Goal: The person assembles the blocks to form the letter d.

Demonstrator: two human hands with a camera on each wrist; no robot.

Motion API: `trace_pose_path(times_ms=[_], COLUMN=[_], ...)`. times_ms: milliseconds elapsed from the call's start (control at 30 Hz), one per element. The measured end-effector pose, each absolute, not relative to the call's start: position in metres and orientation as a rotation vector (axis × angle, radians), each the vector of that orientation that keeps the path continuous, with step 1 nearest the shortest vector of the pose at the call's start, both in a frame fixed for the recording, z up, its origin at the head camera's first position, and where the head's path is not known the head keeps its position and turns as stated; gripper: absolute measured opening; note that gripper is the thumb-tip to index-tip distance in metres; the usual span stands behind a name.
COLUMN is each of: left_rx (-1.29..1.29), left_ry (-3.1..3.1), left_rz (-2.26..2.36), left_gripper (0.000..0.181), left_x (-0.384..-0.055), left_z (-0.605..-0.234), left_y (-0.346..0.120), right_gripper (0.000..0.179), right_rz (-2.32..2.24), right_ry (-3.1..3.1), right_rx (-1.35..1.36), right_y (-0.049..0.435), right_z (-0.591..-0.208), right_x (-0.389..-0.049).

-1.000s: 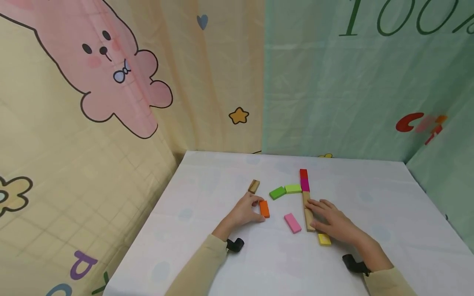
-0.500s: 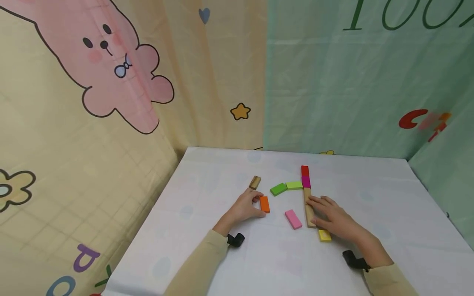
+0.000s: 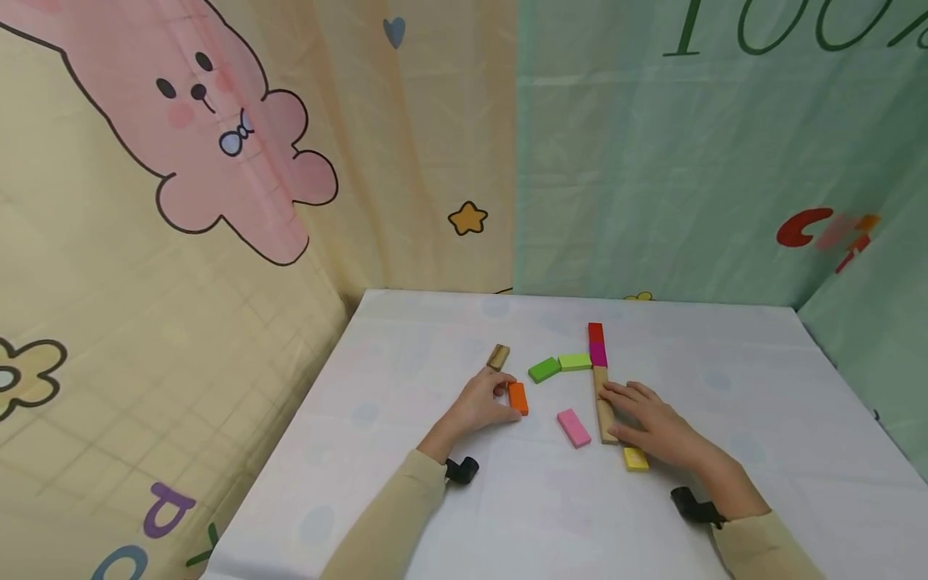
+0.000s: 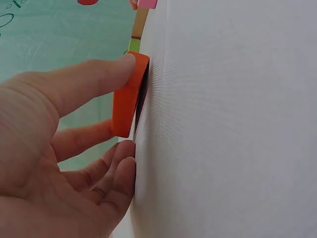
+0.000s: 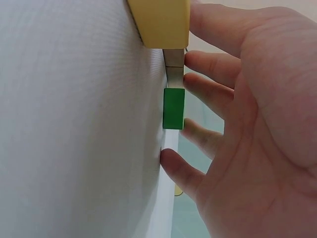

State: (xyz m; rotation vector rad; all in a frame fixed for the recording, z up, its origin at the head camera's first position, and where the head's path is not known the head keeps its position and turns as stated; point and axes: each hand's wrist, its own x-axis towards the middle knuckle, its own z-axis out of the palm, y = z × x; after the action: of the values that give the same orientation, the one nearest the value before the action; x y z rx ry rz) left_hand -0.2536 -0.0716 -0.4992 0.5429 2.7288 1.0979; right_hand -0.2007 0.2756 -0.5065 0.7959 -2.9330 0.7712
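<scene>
My left hand [image 3: 479,403] pinches an orange wooden block [image 3: 518,399] between thumb and index finger. In the left wrist view that block [image 4: 130,94] stands at the table surface. My right hand [image 3: 656,425] has its fingers spread and relaxed, fingertips at a row of plain wooden blocks [image 3: 603,411]. A magenta block [image 3: 598,354] and a red block [image 3: 595,333] continue that row at its far end. A yellow block [image 3: 635,460] lies by the right thumb. The right wrist view also has a dark green block [image 5: 174,109] beside the fingers, not visible in the head view.
A light green block [image 3: 575,362] touches the row's left side, with a green block [image 3: 544,370] angled at its end. A pink block [image 3: 573,428] lies between the hands. Beyond the left hand is a brown block [image 3: 498,357]. Printed curtains enclose the white table [image 3: 348,499].
</scene>
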Motion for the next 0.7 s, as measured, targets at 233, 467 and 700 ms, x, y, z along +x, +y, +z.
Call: trace_pose_path(times_ms=[233,467,700], left_rx=[0.543,0.562,0.573], left_ry=[2.788,2.784,2.770], left_rz=[0.994,0.946,0.912], left_gripper=[0.061,0.063,0.064], left_x=[-0.2552,-0.2577,-0.2628], left_z=[-0.4964,-0.4907,-0.4887], left_y=[-0.0693,-0.0672,-0.0671], right_gripper=[0.069,0.069,0.070], right_rz=[0.791,0.789,0.794], right_ry=[-2.936,-2.937,-2.952], right_rx=[0.792,0.783,0.777], right_y=[0.2753,0.2752,0.2759], right_z=[-0.5052,-0.5041,-0.5043], right_x=[-0.1997,-0.1999,-0.2003])
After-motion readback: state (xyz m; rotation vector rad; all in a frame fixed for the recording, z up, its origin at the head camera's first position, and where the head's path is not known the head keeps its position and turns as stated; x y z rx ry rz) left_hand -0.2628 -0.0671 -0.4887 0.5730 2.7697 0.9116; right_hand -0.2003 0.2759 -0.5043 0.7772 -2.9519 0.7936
